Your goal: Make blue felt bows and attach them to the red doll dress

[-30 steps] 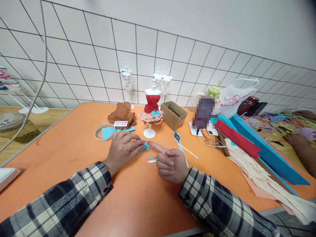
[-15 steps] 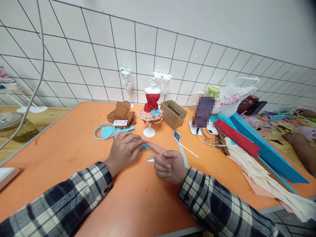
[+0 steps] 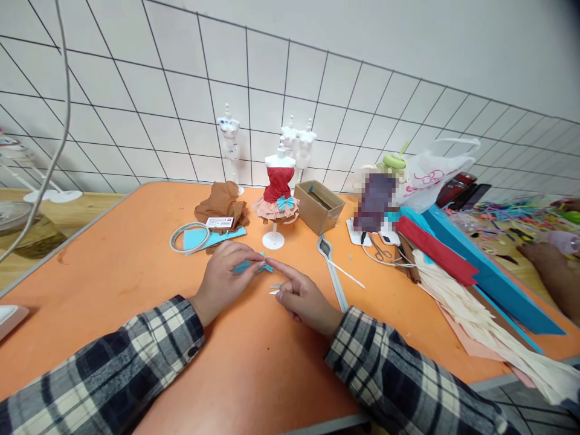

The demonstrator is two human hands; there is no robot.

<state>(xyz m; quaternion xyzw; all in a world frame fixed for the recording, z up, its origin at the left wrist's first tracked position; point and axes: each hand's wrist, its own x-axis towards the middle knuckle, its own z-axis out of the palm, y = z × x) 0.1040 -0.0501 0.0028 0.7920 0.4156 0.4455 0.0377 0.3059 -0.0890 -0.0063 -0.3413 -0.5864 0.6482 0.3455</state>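
Observation:
My left hand (image 3: 226, 275) rests on the orange table (image 3: 136, 284) with its fingertips pinched on a small blue paper bow (image 3: 254, 266). My right hand (image 3: 301, 296) lies just to the right, its forefinger stretched out and touching the bow's right end, the other fingers curled. Small silver scissors (image 3: 276, 289) lie on the table under that forefinger. Behind the hands stands a little white mannequin (image 3: 277, 193) in a red top and pink ruffled skirt with a blue bow at the waist.
Brown cloth (image 3: 222, 205), a tape ring (image 3: 185, 235), blue paper and a cardboard box (image 3: 319, 206) sit behind. A grey tool (image 3: 333, 272) lies to the right. Red, blue and cream paper sheets (image 3: 457, 272) fill the right side. Another person's hand (image 3: 550, 266) is at far right.
My right hand has slid left and lowered toward the table, its forefinger coming from a short gap to touch the bow. The left hand has kept its pinch.

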